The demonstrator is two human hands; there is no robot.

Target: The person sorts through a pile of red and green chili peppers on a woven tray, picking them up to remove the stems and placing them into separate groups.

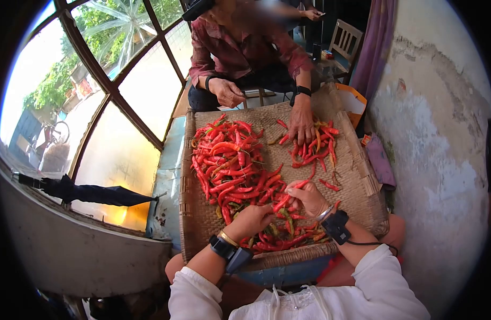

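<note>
A red chili pepper [281, 203] is held between my two hands over the near part of a woven tray [357, 205]. My left hand [252, 221] pinches its lower left end, fingers closed. At the other end, the fingers of my right hand [309, 199] are closed around it. A large heap of red chili peppers [224, 154] covers the left side of the tray. Under my hands lies another pile of chili peppers [280, 242], some greenish and shrivelled.
Across the tray sits a person in a dark red shirt [245, 53], one hand [301, 125] on a smaller chili pile [314, 146]. Windows and a folded umbrella [106, 194] are at left. A rough wall [437, 133] stands right; a wooden chair [345, 42] is behind.
</note>
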